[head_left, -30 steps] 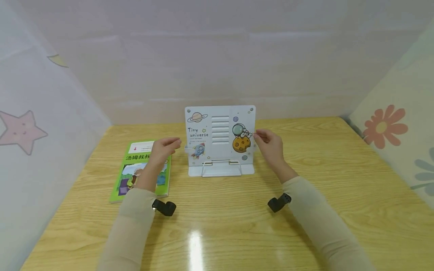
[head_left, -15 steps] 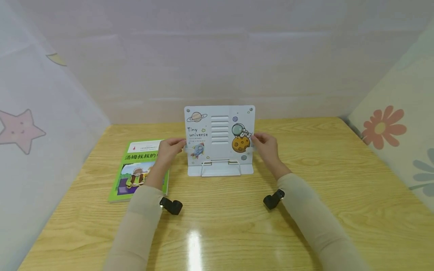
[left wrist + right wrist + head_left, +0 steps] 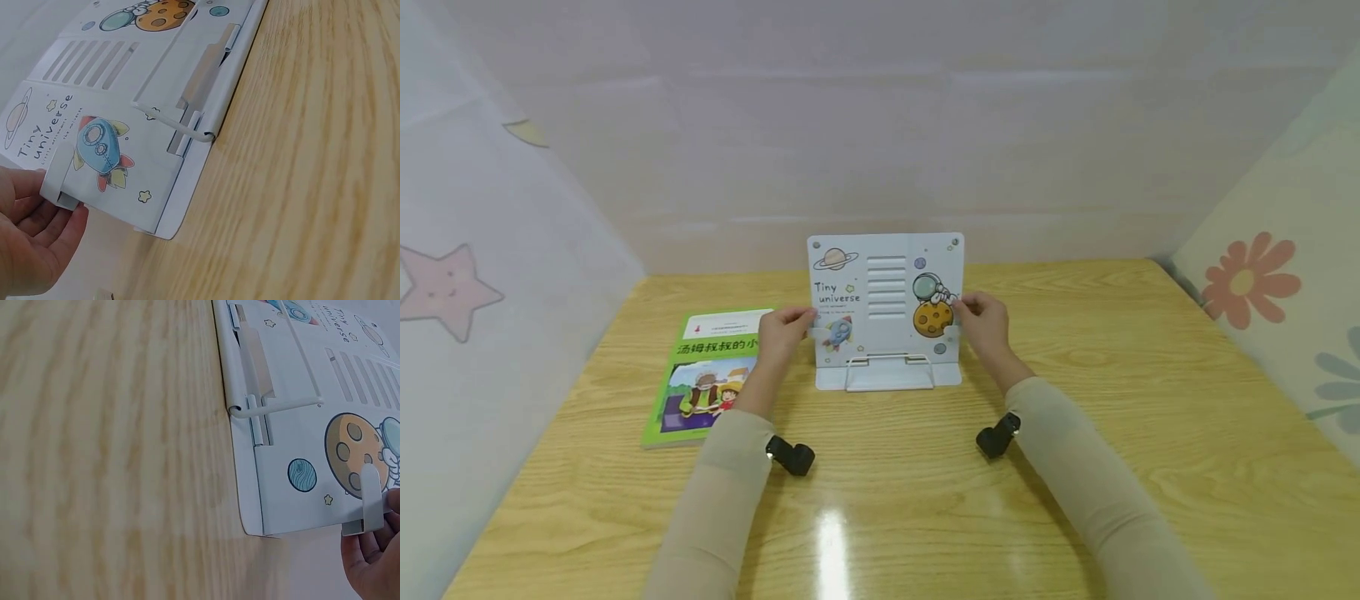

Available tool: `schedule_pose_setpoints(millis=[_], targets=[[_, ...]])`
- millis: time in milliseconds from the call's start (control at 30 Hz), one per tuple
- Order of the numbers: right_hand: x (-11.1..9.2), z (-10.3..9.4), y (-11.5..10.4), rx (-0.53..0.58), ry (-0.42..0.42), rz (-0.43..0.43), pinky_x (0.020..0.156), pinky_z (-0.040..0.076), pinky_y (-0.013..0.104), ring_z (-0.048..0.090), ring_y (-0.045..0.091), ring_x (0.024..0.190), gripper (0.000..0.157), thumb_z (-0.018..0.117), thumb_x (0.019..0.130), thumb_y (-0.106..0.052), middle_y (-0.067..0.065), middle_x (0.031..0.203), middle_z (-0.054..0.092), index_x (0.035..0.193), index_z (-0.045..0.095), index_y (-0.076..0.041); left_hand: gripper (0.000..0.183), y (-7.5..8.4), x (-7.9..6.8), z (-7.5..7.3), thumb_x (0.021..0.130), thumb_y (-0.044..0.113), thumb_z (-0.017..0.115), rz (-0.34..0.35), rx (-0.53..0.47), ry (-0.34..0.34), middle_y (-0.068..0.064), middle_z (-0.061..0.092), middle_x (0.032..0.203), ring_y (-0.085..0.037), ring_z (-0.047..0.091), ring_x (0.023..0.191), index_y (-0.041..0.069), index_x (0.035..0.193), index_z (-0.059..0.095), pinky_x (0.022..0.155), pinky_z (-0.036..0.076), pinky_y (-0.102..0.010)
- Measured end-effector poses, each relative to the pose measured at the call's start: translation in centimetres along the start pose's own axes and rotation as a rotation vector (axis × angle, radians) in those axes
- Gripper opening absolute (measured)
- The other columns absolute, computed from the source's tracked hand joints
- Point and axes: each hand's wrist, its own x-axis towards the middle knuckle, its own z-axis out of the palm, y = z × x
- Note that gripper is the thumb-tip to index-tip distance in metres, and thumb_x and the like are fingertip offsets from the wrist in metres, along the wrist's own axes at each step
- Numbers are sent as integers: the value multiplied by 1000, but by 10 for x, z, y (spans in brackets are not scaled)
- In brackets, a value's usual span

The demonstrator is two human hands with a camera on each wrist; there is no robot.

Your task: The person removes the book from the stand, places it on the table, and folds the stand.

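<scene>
Now pinching the white, space-printed rectangular stand (image 3: 891,335) at both side edges, with curled right hand (image 3: 987,323) and curled left hand (image 3: 781,335), lately short of contact; probably better steadied.

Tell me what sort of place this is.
Probably a child's reading or study spot, judging by the white book stand printed with space cartoons, the green illustrated book lying on the wood-grain table, and the star print and red flower print to either side.
</scene>
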Motion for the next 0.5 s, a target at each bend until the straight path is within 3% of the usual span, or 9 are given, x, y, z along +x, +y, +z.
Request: schedule_pose_setpoints(millis=[167,500], targets=[[3,0,2,-13,-30,-3,59,42,19,47,16,73,17,55,84,-10,14,84,55,89,58,6,26,0,3,-1,84,19,57,-23,77,-5,-12,59,96,-15,52,76,0,101,61,69,46,-23],[5,3,5,-50,-74,-48,62,45,24,49,20,74,17,54,84,-9,16,83,55,87,56,7,26,-1,-2,-7,84,17,56,5,147,-11,-14,59,97,-17,53,79,-2,101,61,70,47,-24]])
